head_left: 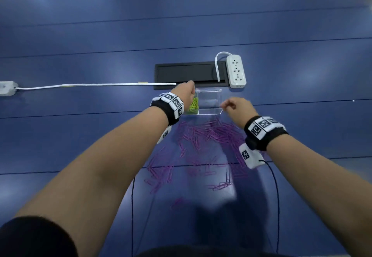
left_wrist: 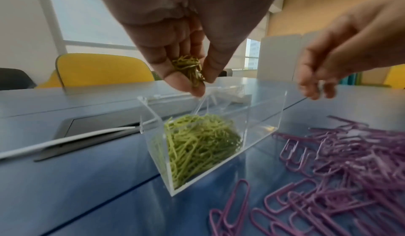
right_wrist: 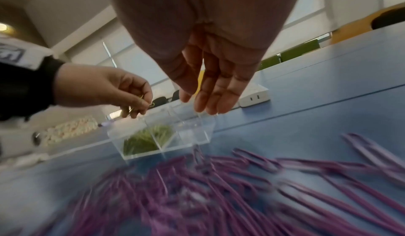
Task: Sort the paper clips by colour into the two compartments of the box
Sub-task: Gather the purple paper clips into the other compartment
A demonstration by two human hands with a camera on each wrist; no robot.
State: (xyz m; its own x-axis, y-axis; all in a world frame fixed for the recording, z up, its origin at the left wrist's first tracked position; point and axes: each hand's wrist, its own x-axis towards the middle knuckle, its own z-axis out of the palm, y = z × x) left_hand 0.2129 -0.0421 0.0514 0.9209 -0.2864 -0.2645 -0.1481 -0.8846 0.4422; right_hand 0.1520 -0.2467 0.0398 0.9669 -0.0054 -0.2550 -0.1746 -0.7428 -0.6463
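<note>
Your blue table [head_left: 80, 35] fills every view, and across the lower centre of the head view lies the wide scatter of purple wire paper clips [head_left: 203, 142], none of them boxed yet by the look of it. Just above that scatter, mid-frame, stands the clear acrylic two-compartment box [head_left: 209, 104]; its left compartment holds a heap of green paper clips [left_wrist: 197, 146], while the right one looks bare, presumably kept for the purple.

Your left hand [left_wrist: 175, 40] hangs over the green side with thumb and fingers pinched on a small bunch of green clips [left_wrist: 188, 68], held there, I judge, to drop straight in. Your right hand [right_wrist: 210, 83] hovers by the box's right end with fingers straight and relaxed, holding nothing that shows.

Behind the box sit a black recessed cable hatch [head_left: 187, 73], a white power strip [head_left: 236, 70] and a white cord [head_left: 90, 85] running left. Nothing blocks the drop.
</note>
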